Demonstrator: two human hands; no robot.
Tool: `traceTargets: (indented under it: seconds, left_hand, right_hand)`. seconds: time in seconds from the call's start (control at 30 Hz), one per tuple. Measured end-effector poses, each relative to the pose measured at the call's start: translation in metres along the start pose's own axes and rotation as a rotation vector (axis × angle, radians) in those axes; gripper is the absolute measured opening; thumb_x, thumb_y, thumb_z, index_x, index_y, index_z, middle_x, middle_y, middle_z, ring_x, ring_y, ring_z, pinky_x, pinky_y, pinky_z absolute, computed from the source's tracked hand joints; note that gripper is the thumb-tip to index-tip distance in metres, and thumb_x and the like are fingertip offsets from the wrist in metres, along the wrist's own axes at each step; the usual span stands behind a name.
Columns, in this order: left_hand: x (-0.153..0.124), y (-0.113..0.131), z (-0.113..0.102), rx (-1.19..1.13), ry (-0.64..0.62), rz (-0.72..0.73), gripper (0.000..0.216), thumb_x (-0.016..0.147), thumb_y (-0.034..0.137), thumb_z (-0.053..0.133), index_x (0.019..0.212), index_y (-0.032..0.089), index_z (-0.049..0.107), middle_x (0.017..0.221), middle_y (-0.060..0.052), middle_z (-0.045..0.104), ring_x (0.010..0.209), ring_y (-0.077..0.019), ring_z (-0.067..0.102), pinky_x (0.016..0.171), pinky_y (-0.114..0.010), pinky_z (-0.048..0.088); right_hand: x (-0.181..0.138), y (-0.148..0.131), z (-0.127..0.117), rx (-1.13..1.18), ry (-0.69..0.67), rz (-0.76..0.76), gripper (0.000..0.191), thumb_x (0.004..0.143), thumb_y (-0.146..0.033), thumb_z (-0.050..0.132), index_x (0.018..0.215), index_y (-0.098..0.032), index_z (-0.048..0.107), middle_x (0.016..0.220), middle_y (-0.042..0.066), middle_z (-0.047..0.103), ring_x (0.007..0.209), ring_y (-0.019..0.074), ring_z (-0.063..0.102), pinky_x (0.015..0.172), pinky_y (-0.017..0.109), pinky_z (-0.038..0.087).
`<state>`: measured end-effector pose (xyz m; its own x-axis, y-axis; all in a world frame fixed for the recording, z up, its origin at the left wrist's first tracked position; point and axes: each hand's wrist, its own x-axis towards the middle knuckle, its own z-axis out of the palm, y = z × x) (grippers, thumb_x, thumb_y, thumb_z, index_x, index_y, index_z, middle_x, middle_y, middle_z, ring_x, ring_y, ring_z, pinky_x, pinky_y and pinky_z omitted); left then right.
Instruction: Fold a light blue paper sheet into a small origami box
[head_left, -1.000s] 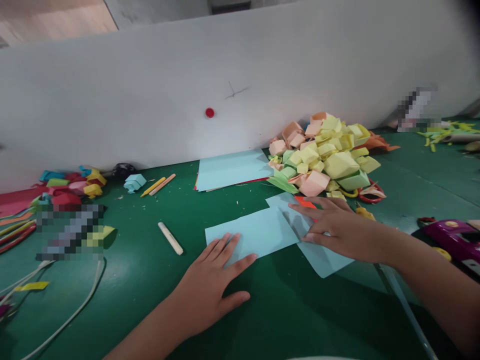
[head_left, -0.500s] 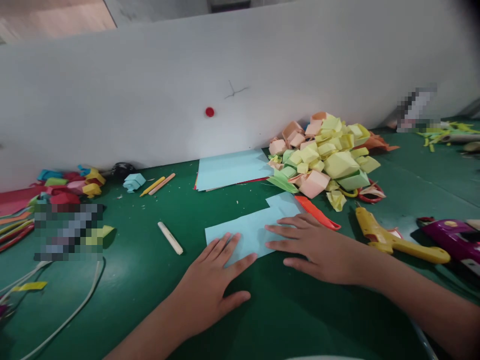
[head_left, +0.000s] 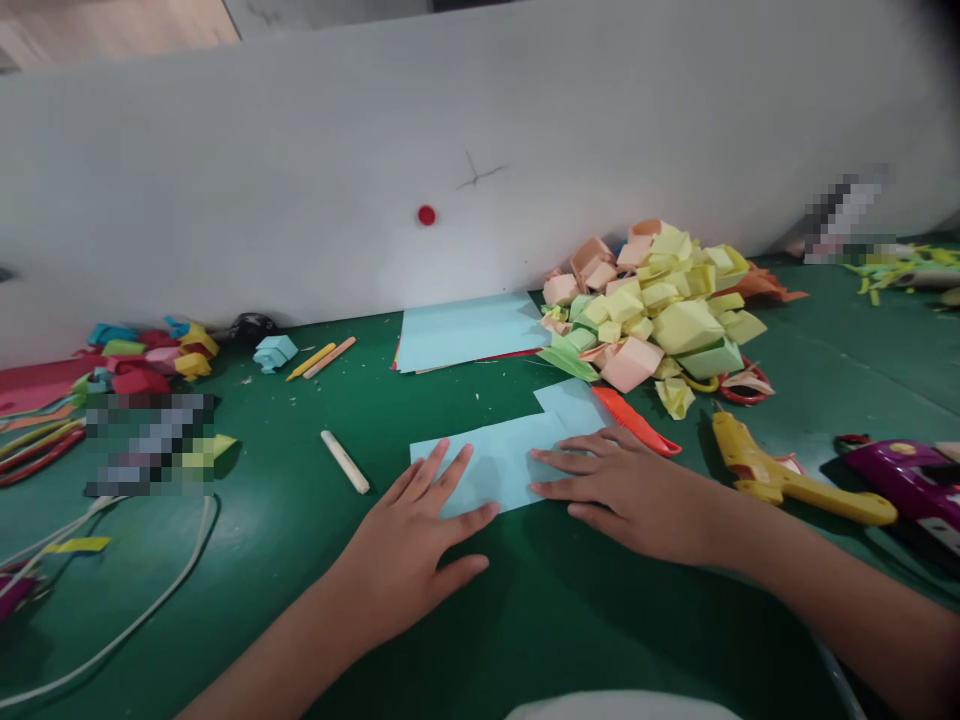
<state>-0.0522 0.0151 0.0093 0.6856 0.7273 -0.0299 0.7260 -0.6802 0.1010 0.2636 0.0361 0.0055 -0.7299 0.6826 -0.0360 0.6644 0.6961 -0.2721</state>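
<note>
A light blue strip of paper (head_left: 502, 462) lies flat on the green table in front of me. My left hand (head_left: 420, 540) rests with spread fingers on its left end, the fingertips over the paper. On its right end lies my right hand (head_left: 619, 495), palm down and fingers apart. Another blue piece of paper (head_left: 566, 400) shows just behind the strip, partly covered. Touching that piece's right side is an orange-red tool (head_left: 634, 420), long and narrow; I cannot make out its kind. A whitish stick (head_left: 345, 462) lies left of the strip.
Blue sheets (head_left: 469, 335) are stacked against the white partition (head_left: 300, 200). Folded paper pieces (head_left: 652, 310) form a heap at right. A yellow glue gun (head_left: 795, 485) and a purple device (head_left: 900, 475) lie at far right. A white cable (head_left: 169, 600) curves at left, below two crayon-like sticks (head_left: 321, 358).
My left hand has slid slightly to the left along the paper, its fingers spread a little wider. The right hand stays in place. The view has shifted slightly.
</note>
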Motion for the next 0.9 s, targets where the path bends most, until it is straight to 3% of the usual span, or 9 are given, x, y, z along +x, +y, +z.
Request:
traceTargets:
  seconds: [0.27, 0.4, 0.9]
  left_hand:
    - [-0.014, -0.002, -0.013, 0.003, -0.054, -0.067, 0.040, 0.102, 0.041, 0.056, 0.141, 0.048, 0.058, 0.171, 0.005, 0.007, 0.155, -0.0433, 0.008, 0.118, -0.068, 0.026]
    - [-0.020, -0.003, -0.019, -0.016, -0.041, -0.093, 0.033, 0.102, 0.037, 0.054, 0.132, 0.045, 0.067, 0.170, 0.007, 0.012, 0.155, -0.0415, 0.010, 0.119, -0.068, 0.024]
    - [-0.043, -0.025, -0.035, -0.026, -0.140, -0.188, 0.028, 0.102, 0.045, 0.050, 0.112, 0.049, 0.077, 0.165, 0.008, 0.027, 0.155, -0.0371, 0.015, 0.117, -0.068, 0.029]
  right_hand:
    - [-0.002, 0.003, 0.006, -0.012, -0.005, 0.004, 0.048, 0.103, -0.027, 0.042, 0.145, -0.046, 0.053, 0.161, -0.005, 0.041, 0.142, 0.0351, 0.045, 0.111, 0.070, 0.034]
    - [-0.001, 0.004, 0.006, -0.006, -0.014, -0.001, 0.048, 0.102, -0.027, 0.041, 0.145, -0.046, 0.053, 0.161, -0.005, 0.041, 0.142, 0.0348, 0.045, 0.111, 0.071, 0.034]
    - [0.000, 0.003, 0.004, 0.030, -0.010, -0.001, 0.050, 0.102, -0.024, 0.041, 0.145, -0.046, 0.053, 0.161, -0.006, 0.040, 0.143, 0.0350, 0.044, 0.112, 0.071, 0.033]
